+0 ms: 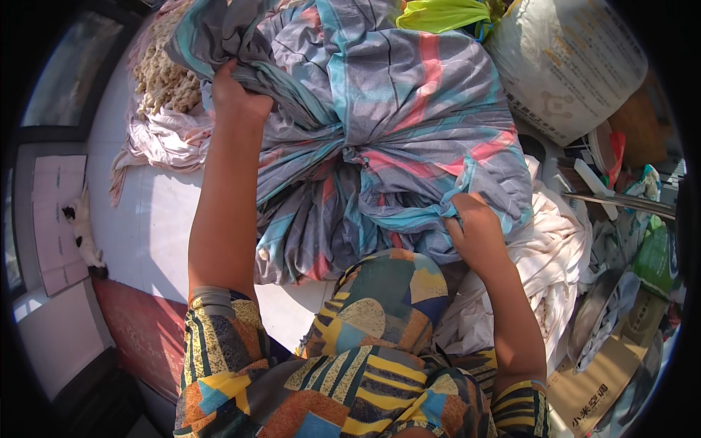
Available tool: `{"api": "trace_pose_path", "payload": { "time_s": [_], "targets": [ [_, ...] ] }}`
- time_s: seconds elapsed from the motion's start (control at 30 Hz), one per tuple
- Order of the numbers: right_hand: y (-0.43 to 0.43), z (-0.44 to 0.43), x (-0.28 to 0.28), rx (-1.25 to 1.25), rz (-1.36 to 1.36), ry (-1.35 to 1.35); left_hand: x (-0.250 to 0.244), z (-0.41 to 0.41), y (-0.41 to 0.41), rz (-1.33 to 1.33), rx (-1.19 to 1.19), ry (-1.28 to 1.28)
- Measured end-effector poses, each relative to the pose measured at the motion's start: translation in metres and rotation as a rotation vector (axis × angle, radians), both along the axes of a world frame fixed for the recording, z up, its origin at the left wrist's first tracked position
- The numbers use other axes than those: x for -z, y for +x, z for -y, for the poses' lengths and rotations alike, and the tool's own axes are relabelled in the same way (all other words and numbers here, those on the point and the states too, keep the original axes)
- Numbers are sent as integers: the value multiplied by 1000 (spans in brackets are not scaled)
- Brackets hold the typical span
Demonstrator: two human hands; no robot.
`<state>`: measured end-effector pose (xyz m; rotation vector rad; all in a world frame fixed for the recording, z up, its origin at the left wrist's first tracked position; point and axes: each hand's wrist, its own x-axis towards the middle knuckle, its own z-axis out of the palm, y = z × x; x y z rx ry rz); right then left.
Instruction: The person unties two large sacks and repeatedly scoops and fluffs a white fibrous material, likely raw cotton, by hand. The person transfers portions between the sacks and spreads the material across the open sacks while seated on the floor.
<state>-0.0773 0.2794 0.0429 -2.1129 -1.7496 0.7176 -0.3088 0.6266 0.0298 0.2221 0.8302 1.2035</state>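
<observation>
A big cloth bundle (438,104) in grey, turquoise and pink plaid fills the view in front of me. Its fabric gathers tightly into a knot (348,150) at the middle. My left hand (235,93) grips a thick twisted end of the cloth (219,33) at the upper left. Lower right, my right hand (475,230) is closed on another cloth end (413,219), a turquoise-edged corner. My patterned knee (389,295) is against the near side of the bundle. What the bundle contains is hidden.
Cream fluffy stuffing (164,65) lies on pale cloth (170,137) at left. White fabric (547,246) is heaped at right. Beyond stand a printed white sack (569,60), a cardboard box (608,367) and a metal pole (624,200). A cat (83,230) lies by the left wall, near a red mat (142,328).
</observation>
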Motion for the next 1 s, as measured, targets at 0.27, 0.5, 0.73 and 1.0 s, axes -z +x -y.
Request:
{"api": "trace_pose_path", "payload": {
  "time_s": [0.27,0.5,0.73,1.0],
  "targets": [
    [-42,-33,29,-135,-674,-333,14,64,61,-1261,516,1057],
    [-49,-90,-11,-143,-424,-62,76,146,5,-1537,589,1441],
    [-46,-116,60,-190,206,419,60,137,-7,-1811,722,1266],
    [3,-114,-8,-182,351,466,19,132,-47,-1895,422,1265]
  ]
}}
